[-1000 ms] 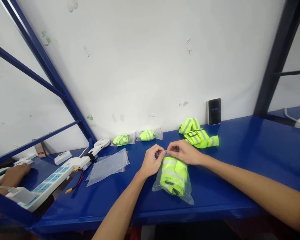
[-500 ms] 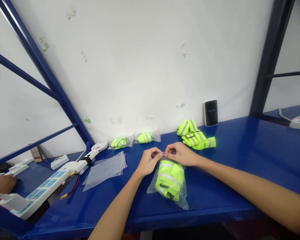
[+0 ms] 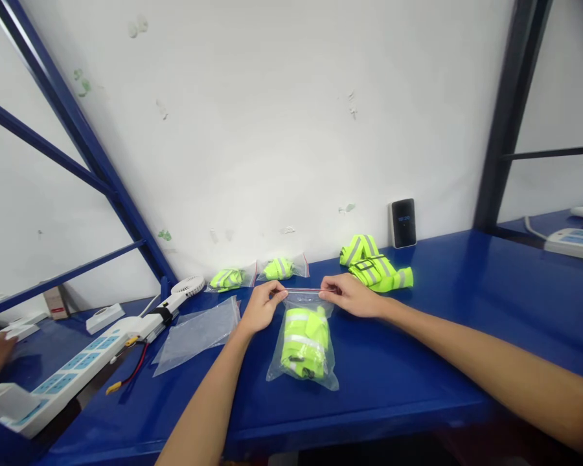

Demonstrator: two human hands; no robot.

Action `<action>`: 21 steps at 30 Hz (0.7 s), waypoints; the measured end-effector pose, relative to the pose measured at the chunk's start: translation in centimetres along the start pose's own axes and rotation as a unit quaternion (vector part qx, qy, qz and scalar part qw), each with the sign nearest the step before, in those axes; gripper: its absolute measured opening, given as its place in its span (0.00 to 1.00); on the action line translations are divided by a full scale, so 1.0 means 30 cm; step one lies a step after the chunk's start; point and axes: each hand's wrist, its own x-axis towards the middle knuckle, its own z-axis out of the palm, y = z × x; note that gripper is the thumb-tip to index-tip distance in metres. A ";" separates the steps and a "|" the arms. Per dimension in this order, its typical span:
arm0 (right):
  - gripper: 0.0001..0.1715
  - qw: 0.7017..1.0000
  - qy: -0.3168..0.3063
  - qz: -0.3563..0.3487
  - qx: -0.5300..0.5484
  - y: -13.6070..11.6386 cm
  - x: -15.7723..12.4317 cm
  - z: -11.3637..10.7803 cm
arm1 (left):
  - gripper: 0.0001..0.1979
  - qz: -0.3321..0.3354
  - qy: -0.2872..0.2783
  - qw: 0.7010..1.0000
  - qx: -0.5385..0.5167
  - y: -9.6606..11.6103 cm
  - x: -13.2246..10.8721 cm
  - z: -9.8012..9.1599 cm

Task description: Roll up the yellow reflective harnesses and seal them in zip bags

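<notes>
Now bag (image 3: 303, 343) top pinched between both hands' fingers (image 3: 278, 296).

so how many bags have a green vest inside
3: the near bag, top pinched between left hand and right hand; two wall bags side by side behind.

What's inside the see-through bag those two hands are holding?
A folded neon-yellow garment with grey stripes lies in the clear bag, whose top edge the left hand and right hand pinch. Its inner folds and underside are hidden.
</notes>
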 end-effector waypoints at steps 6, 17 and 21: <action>0.20 1.000 -0.014 -0.019 -0.012 -0.004 0.016 0.013 | 0.11 0.012 0.024 1.000 0.012 -0.023 -0.001 0.002; 0.27 0.994 0.087 0.064 0.004 0.063 -0.020 0.018 | 0.09 -0.057 0.217 0.973 0.052 -0.163 -0.027 -0.132; 0.23 0.989 0.125 0.071 0.040 0.035 -0.016 0.006 | 0.12 -0.129 0.228 0.958 -0.118 -0.195 -0.036 -0.165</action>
